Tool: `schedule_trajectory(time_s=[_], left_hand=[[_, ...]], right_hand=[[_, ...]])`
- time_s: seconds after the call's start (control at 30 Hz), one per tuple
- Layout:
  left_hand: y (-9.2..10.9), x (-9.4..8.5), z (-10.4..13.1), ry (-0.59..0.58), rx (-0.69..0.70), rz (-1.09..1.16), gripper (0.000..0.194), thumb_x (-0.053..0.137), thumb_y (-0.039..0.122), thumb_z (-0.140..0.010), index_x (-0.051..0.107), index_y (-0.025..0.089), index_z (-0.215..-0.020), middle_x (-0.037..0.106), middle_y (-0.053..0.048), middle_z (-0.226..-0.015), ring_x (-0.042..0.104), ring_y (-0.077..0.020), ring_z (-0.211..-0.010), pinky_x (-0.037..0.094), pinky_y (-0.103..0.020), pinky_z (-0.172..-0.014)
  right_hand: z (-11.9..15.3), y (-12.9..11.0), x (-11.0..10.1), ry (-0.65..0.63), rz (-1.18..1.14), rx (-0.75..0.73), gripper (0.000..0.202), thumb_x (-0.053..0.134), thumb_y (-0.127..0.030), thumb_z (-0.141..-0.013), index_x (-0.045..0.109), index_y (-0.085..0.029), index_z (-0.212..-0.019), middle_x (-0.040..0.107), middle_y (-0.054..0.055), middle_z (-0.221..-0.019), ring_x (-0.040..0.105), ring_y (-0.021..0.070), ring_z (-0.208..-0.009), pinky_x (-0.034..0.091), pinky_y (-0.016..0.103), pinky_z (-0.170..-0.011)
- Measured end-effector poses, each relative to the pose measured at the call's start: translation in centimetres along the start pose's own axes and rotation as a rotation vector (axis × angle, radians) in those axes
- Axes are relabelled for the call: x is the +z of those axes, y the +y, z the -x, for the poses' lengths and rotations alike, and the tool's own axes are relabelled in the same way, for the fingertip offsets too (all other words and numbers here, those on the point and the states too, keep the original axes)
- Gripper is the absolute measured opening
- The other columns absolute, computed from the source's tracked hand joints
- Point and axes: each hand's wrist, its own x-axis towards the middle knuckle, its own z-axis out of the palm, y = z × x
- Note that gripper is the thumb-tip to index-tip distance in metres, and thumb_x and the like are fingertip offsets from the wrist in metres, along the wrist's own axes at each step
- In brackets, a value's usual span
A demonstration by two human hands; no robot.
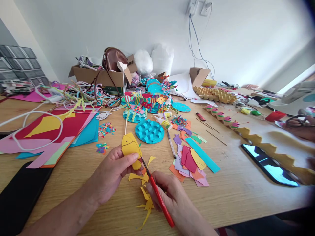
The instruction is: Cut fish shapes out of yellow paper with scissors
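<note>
My left hand (120,164) pinches a yellow paper fish cutout (130,146) that has an eye and a curved line drawn on it. In my right hand (167,190) is a pair of red-handled scissors (157,191), with its blades at the right edge of the fish. Yellow paper scraps (148,205) lie on the table beneath both hands. Just beyond the fish sits a round blue disc with wavy relief (149,131). A pale thin stick (126,127) shows behind the fish's top; whether they touch I cannot tell.
Coloured paper sheets (71,131) and a black phone (17,193) lie left. Paper cutouts (189,160), a pen (171,144) and another phone (268,164) are right. Decorated paper fish (147,101) stand behind, near glue bottles (164,123). Another person's hand (304,127) appears far right.
</note>
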Motion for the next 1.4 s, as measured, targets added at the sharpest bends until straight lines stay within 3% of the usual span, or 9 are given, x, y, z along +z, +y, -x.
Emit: schedule_trajectory(time_s=[0.57, 0.8, 1.0, 1.13, 1.27, 1.4], left_hand=[[0.1, -0.1, 0.1, -0.011, -0.02, -0.054, 0.009, 0.069, 0.024, -0.072, 0.067, 0.016, -0.068, 0.066, 0.001, -0.063, 0.059, -0.0123, -0.058, 0.049, -0.023, -0.059], [1.0, -0.6, -0.3, 0.034, -0.021, -0.1, 0.017, 0.073, 0.028, -0.068, 0.061, 0.017, -0.064, 0.059, 0.004, -0.056, 0.05, -0.0087, -0.05, 0.04, -0.018, -0.046], [0.4, 0.3, 0.2, 0.059, 0.016, -0.05, 0.015, 0.072, 0.024, -0.07, 0.059, 0.017, -0.067, 0.06, 0.005, -0.057, 0.05, -0.0079, -0.051, 0.04, -0.017, -0.047], [-0.5, 1.1, 0.8, 0.096, 0.052, 0.007, 0.015, 0.073, 0.023, -0.07, 0.059, 0.018, -0.069, 0.06, 0.006, -0.058, 0.052, -0.0078, -0.054, 0.043, -0.017, -0.051], [-1.5, 1.8, 1.3, 0.163, 0.068, 0.062, 0.018, 0.075, 0.024, -0.066, 0.059, 0.021, -0.072, 0.06, 0.007, -0.06, 0.053, -0.009, -0.056, 0.044, -0.018, -0.051], [-2.0, 2.3, 1.5, 0.185, 0.085, 0.052, 0.018, 0.075, 0.026, -0.066, 0.06, 0.021, -0.072, 0.059, 0.007, -0.06, 0.053, -0.0095, -0.056, 0.043, -0.019, -0.052]], right_hand=[[-0.1, 0.0, 0.0, 0.042, 0.027, -0.014, 0.045, 0.048, -0.051, -0.085, 0.033, -0.021, -0.056, 0.031, -0.005, -0.053, 0.027, 0.0094, -0.049, 0.021, 0.023, -0.043], [0.1, 0.5, -0.3, 0.015, 0.097, -0.091, 0.038, 0.046, -0.037, -0.088, 0.034, -0.02, -0.057, 0.033, -0.006, -0.053, 0.028, 0.0091, -0.049, 0.021, 0.022, -0.044], [0.4, 0.5, 0.4, -0.021, -0.186, 0.038, 0.032, 0.047, -0.034, -0.086, 0.039, -0.02, -0.058, 0.042, -0.005, -0.051, 0.038, 0.0089, -0.046, 0.028, 0.02, -0.043], [0.6, 0.4, 1.2, -0.014, -0.378, 0.063, 0.038, 0.051, -0.045, -0.084, 0.039, -0.02, -0.058, 0.042, -0.006, -0.048, 0.037, 0.0078, -0.043, 0.028, 0.018, -0.041], [0.7, 0.5, 1.8, -0.006, -0.461, 0.042, 0.049, 0.049, -0.063, -0.081, 0.041, -0.02, -0.059, 0.042, -0.006, -0.045, 0.034, 0.0074, -0.041, 0.028, 0.019, -0.041], [0.8, 0.6, 2.0, 0.007, -0.505, 0.016, 0.054, 0.048, -0.071, -0.077, 0.047, -0.019, -0.065, 0.044, -0.006, -0.045, 0.034, 0.0076, -0.04, 0.028, 0.019, -0.041]])
